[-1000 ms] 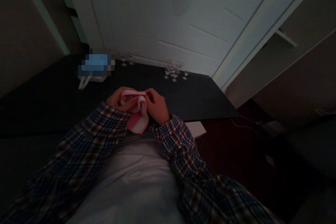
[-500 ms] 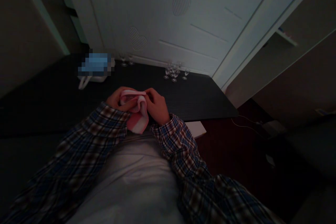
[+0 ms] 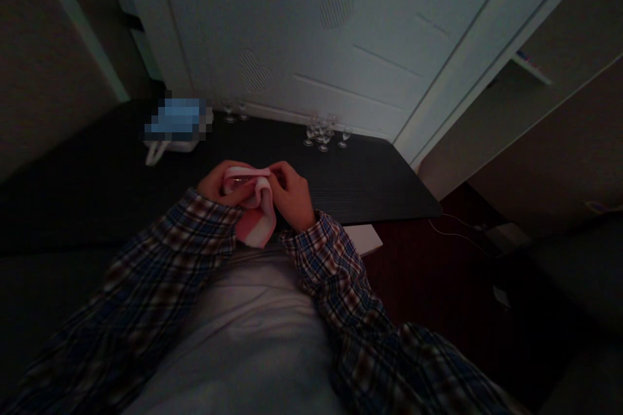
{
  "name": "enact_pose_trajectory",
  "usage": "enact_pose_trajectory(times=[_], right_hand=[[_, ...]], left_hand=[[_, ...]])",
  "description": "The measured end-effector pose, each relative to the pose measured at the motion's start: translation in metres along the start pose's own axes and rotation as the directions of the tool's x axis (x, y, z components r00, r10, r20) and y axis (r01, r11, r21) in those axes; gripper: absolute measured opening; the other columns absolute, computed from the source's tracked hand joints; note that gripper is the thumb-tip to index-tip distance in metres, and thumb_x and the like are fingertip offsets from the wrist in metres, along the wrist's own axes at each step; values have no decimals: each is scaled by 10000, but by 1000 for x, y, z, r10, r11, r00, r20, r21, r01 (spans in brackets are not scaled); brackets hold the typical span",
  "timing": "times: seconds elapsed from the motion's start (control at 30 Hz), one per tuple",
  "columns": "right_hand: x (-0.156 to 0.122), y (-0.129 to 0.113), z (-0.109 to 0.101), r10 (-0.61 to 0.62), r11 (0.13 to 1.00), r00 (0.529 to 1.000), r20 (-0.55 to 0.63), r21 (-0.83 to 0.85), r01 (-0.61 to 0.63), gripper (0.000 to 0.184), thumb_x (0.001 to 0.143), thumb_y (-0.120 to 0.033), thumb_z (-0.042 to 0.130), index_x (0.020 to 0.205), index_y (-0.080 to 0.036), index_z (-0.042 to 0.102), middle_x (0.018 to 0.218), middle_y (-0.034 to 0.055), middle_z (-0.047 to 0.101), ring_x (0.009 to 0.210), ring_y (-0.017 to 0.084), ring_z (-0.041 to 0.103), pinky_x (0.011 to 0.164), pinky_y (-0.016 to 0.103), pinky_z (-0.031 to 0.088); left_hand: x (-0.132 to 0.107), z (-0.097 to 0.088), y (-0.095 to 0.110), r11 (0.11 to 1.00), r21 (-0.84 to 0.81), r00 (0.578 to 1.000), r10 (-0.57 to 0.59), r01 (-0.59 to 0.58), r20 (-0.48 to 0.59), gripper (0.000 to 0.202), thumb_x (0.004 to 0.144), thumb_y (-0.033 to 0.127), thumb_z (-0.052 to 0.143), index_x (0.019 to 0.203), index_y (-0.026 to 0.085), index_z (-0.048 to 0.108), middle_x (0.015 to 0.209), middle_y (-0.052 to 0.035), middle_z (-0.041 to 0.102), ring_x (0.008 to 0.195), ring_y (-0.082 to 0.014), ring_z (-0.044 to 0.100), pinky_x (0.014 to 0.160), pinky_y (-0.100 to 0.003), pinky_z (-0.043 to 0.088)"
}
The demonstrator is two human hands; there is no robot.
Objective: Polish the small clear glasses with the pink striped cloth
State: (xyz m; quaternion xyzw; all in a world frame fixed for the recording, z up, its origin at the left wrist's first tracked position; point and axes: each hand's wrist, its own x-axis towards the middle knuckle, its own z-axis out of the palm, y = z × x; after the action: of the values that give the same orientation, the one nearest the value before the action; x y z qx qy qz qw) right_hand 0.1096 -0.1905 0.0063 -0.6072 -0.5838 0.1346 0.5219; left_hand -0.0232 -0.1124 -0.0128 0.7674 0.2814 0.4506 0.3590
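Observation:
Both my hands are closed together over the near edge of a dark table [image 3: 370, 188]. A pink and white cloth [image 3: 256, 224] is bunched between them and hangs down toward my lap. My left hand [image 3: 219, 185] grips the cloth from the left. My right hand [image 3: 292, 198] pinches its top edge from the right. A small glass object seems wrapped inside the cloth, though the dim light hides most of it.
Several small stemmed glasses [image 3: 324, 136] stand at the table's far edge, with two more [image 3: 235, 111] further left. A blurred blue item on a white holder [image 3: 175, 126] sits at the back left. A white cupboard [image 3: 316, 32] rises behind. Cables lie on the floor [image 3: 457, 233] to the right.

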Motion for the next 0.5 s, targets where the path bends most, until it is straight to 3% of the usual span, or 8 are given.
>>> enact_pose_trajectory(times=[0.5], right_hand=[[-1,-3,-1,-9,1000,1000,-19,26,10,144,865,-322,430,882,-215,525,813,-19,611,727,101,584,659,209,436]], left_hand=[[0,1,0,1000,-28,1000,12,-12,-13,378,653,410,631,936,164,583,871,-58,616,748,-154,554,630,-248,448]])
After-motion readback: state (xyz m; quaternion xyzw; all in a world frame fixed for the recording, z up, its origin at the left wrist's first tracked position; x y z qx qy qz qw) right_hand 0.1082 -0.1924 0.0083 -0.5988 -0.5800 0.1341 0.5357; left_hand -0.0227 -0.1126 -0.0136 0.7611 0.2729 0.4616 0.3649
